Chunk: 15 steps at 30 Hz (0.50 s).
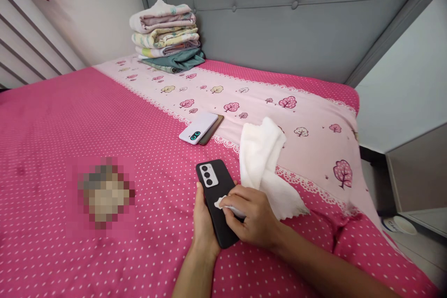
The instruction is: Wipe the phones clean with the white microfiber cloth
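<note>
A black smartphone (217, 192) lies back side up in my left hand (203, 226), whose fingers wrap around its edges. Its pale camera block with round lenses faces me at the far end. My right hand (253, 216) pinches a small white wipe (220, 202) and presses it against the middle of the phone's back. Just beyond my right hand a white cloth (261, 158) is spread in loose folds on the bed. Farther off, a pale lilac phone (199, 126) rests partly on top of a brownish phone (214, 129).
The bed has a pink dotted sheet (146, 251) with a tree-printed band. A stack of folded cloths (165, 32) stands against the grey headboard (279, 23). A blurred-out object (106, 193) lies to the left. Right of the bed, a white tub (400, 226) sits on the floor.
</note>
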Available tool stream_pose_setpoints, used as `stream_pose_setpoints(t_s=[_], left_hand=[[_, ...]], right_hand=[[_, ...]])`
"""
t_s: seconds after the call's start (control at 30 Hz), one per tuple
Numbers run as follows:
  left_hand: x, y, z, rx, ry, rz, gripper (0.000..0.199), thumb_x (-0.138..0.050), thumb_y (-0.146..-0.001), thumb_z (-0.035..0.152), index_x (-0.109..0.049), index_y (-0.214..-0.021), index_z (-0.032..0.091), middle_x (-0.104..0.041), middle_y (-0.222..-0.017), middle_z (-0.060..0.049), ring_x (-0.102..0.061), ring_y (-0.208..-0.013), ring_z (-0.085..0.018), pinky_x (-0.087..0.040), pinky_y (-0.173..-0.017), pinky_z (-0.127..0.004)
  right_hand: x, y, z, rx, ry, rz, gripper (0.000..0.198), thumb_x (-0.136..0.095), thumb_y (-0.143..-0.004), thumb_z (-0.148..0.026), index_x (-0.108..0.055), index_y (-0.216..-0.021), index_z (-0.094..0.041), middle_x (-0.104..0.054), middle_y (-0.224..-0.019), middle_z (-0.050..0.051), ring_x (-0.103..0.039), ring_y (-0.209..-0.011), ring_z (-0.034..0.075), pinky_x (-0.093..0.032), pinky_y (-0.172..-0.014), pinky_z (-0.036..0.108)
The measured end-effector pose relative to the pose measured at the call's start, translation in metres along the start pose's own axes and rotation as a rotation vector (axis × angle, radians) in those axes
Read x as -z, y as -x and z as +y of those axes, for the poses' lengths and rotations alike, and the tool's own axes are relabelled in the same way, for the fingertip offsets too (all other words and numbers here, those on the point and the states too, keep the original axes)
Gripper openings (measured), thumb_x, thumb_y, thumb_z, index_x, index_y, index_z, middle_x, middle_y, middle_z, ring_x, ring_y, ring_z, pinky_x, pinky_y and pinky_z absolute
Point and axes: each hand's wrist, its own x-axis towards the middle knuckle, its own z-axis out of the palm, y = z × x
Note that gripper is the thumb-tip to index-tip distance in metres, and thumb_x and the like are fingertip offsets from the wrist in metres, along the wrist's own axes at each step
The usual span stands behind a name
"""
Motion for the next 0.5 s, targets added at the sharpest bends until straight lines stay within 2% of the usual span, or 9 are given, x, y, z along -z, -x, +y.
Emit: stream_pose_setpoints(t_s=[0.5], left_hand=[[-0.0021,0.0016,-0.0007,-0.036,-0.019,0.11,0.048,-0.037,-0.085,0.047,-0.065,-0.087,0.008,-0.07,-0.075,-0.012,-0.066,-0.065,-0.023,-0.049,-0.075,-0.038]], right_hand=[[-0.0028,0.0019,0.0043,-0.152,0.064,0.052,0.018,-0.047,-0.08,-0.015,-0.063,-0.088,-0.019,-0.059,-0.079,0.004,-0.057,-0.071,0.014,-0.046,-0.068,0.025]])
